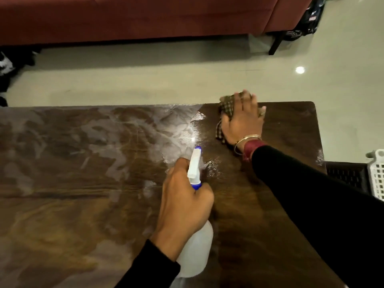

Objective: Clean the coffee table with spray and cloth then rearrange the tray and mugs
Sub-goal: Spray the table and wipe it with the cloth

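Over the coffee table (79, 208), translucent spray bottle (196, 253) in left hand (185, 202)

The bench (62, 204) is seen in dark brown wood grain, overlaid across its left and middle with a whitish, streaked film, and the cloth (227, 106) is checked in brown and cream. The spray bottle (195, 252) is made up of a translucent white body, a white head, and a blue nozzle tip and collar. The sofa (145, 15) is coloured deep red, the floor (145, 80) a pale glossy grey-green, the basket (377, 175) white, the sleeves (311, 194) black, and the bangle (247, 138) gold.
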### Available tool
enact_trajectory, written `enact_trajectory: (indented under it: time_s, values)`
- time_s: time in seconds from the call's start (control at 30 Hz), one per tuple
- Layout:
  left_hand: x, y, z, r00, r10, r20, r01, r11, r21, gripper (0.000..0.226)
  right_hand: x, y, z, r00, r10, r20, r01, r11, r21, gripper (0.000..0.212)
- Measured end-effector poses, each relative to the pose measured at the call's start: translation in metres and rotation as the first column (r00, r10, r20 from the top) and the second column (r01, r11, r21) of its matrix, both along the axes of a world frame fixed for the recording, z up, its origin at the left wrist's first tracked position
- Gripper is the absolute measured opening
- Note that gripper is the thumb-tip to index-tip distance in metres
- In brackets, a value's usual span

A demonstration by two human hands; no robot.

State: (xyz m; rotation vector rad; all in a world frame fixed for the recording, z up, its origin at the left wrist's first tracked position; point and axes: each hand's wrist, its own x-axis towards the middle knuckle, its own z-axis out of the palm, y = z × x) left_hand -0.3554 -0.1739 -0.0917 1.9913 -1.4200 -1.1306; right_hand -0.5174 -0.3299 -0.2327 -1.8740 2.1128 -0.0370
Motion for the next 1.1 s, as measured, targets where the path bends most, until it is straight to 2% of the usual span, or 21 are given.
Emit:
enact_trajectory:
  time_s: [0.07, 0.1, 0.17, 0.2, 0.27, 0.33, 0.37, 0.4, 0.5, 0.57, 0.63, 0.7, 0.73, 0.83, 0.87, 0.9, 0.93, 1.03, 1.1]
  values:
    - [0.006, 0.005, -0.003, 1.000, 0.019, 0.001, -0.019, 1.000, -0.009, 0.021, 0.016, -0.013, 0.002, 0.997, -0.074, -0.007, 0.074, 0.997, 0.016, 0.082]
    - [0.009, 0.008, -0.005, 0.999, 0.035, 0.008, -0.035, 0.999, -0.013, 0.020, 0.034, -0.011, 0.003, 0.999, -0.032, 0.004, 0.032, 0.999, 0.007, 0.082]
    - [0.014, 0.013, -0.004, 0.996, 0.093, 0.013, -0.093, 0.996, -0.012, 0.018, 0.070, 0.004, 0.005, 0.982, 0.183, 0.039, -0.182, 0.983, -0.016, 0.083]
    - [0.017, 0.015, -0.004, 0.993, 0.120, 0.014, -0.120, 0.993, -0.009, 0.018, 0.085, 0.018, 0.004, 0.946, 0.321, 0.044, -0.321, 0.947, -0.019, 0.083]
    - [0.021, 0.020, -0.003, 0.990, 0.138, 0.024, -0.138, 0.990, -0.008, 0.020, 0.093, 0.049, 0.004, 0.820, 0.570, 0.058, -0.571, 0.821, 0.011, 0.084]
    - [0.029, 0.029, -0.002, 0.991, 0.132, 0.025, -0.132, 0.991, -0.003, 0.022, 0.073, 0.072, 0.001, 0.721, 0.690, 0.068, -0.691, 0.723, 0.001, 0.083]
    - [0.032, 0.035, -0.002, 0.992, 0.127, 0.017, -0.127, 0.992, -0.002, 0.021, 0.057, 0.074, 0.002, 0.725, 0.686, 0.068, -0.687, 0.726, -0.001, 0.083]
    - [0.035, 0.041, -0.003, 0.992, 0.122, 0.010, -0.122, 0.992, -0.004, 0.019, 0.040, 0.068, 0.002, 0.770, 0.635, 0.059, -0.636, 0.772, -0.005, 0.083]
    - [0.042, 0.066, -0.009, 0.994, 0.113, -0.006, -0.113, 0.993, 0.020, 0.014, 0.020, 0.023, 0.010, 0.934, 0.357, 0.033, -0.358, 0.934, 0.016, 0.082]
    - [0.046, 0.085, -0.014, 0.993, 0.121, 0.001, -0.121, 0.990, 0.072, 0.015, 0.038, 0.000, 0.011, 0.965, 0.262, 0.013, -0.262, 0.965, 0.018, 0.080]
    - [0.045, 0.104, -0.014, 0.990, 0.141, -0.002, -0.140, 0.986, 0.094, 0.012, 0.070, 0.006, 0.009, 0.947, 0.322, 0.005, -0.322, 0.947, 0.021, 0.079]
    - [0.041, 0.118, -0.012, 0.986, 0.168, -0.009, -0.166, 0.980, 0.113, 0.011, 0.093, 0.039, 0.004, 0.871, 0.492, 0.007, -0.492, 0.871, 0.010, 0.080]
    - [0.039, 0.123, -0.012, 0.985, 0.172, -0.002, -0.170, 0.978, 0.120, 0.013, 0.096, 0.065, 0.002, 0.805, 0.594, 0.015, -0.594, 0.805, -0.004, 0.082]
    - [0.043, 0.142, -0.015, 0.991, 0.131, 0.024, -0.133, 0.985, 0.111, 0.018, 0.074, 0.145, 0.003, 0.505, 0.861, 0.057, -0.863, 0.506, -0.007, 0.088]
    - [0.045, 0.147, -0.016, 0.992, 0.126, 0.022, -0.128, 0.985, 0.112, 0.017, 0.060, 0.159, 0.003, 0.432, 0.899, 0.067, -0.902, 0.432, 0.008, 0.089]
    - [0.047, 0.151, -0.016, 0.992, 0.122, 0.012, -0.123, 0.985, 0.119, 0.017, 0.046, 0.158, 0.003, 0.415, 0.907, 0.065, -0.910, 0.416, 0.011, 0.090]
    - [0.048, 0.155, -0.017, 0.993, 0.119, 0.004, -0.119, 0.985, 0.128, 0.018, 0.036, 0.149, 0.002, 0.467, 0.883, 0.048, -0.884, 0.467, 0.000, 0.089]
    - [0.050, 0.171, -0.018, 0.997, 0.077, -0.007, -0.075, 0.986, 0.147, 0.018, 0.041, 0.109, 0.004, 0.800, 0.600, 0.019, -0.601, 0.799, 0.021, 0.083]
    - [0.052, 0.183, -0.017, 0.996, 0.079, -0.029, -0.074, 0.986, 0.147, 0.015, 0.062, 0.105, 0.006, 0.887, 0.462, 0.018, -0.463, 0.887, 0.011, 0.081]
